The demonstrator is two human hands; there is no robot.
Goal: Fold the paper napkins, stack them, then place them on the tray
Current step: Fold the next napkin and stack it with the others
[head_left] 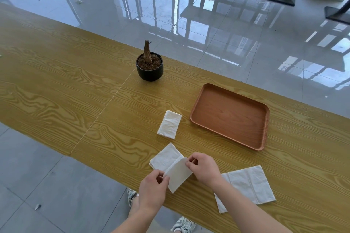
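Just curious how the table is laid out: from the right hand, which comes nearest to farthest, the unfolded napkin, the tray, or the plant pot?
1. Unfolded napkin: just right of the right hand, by the near edge.
2. Tray: beyond the hand, slightly right.
3. Plant pot: farthest, back and left.

Bright, even daylight fills the scene. The glossy floor [217, 24] mirrors window frames in strong white glare toward the far right. Shadows on the table [75, 81] are soft and faint, including beside the pot [149, 70]. Focus is sharp throughout; wide-angle distortion bends the table's edges near the frame borders.
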